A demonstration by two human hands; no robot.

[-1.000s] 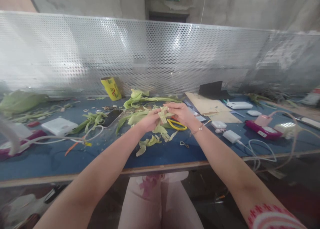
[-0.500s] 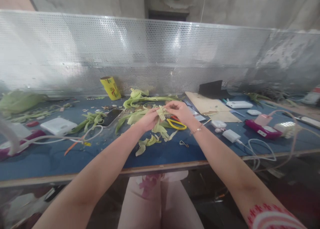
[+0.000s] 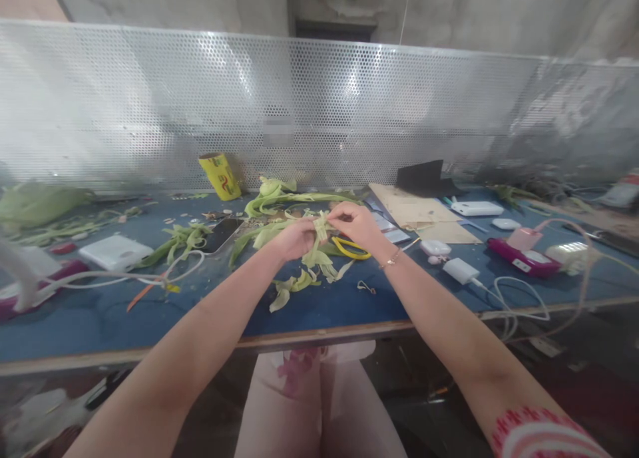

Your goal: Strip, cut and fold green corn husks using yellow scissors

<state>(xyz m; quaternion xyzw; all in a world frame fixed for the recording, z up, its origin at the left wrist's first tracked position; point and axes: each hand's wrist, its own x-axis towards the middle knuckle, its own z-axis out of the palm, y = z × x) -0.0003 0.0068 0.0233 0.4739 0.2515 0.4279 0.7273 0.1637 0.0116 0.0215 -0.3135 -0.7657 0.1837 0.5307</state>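
My left hand (image 3: 297,238) is closed on a small plaited piece of pale green corn husk (image 3: 320,229), with strips hanging below it. From the other side, my right hand (image 3: 356,224) pinches at the piece's upper right edge with thumb and finger, where a thin husk strip seems to be held. Loose husk bits (image 3: 294,286) lie on the blue table just under the hands. Longer green husk leaves (image 3: 272,198) spread behind them. Yellow-handled scissors (image 3: 352,248) rest beside my right wrist, partly hidden by it.
A dark phone (image 3: 223,234) and a husk bundle (image 3: 182,240) lie left, near a white box (image 3: 116,252) and cables. A yellow cardboard tube (image 3: 220,177) stands at the back. Cardboard sheets (image 3: 424,212), a white charger (image 3: 462,270) and a purple power strip (image 3: 524,257) lie right.
My right hand has shifted slightly left, its fingers closer to the top of the plaited piece. My left hand keeps its hold, turned a little. Other things have stayed put.
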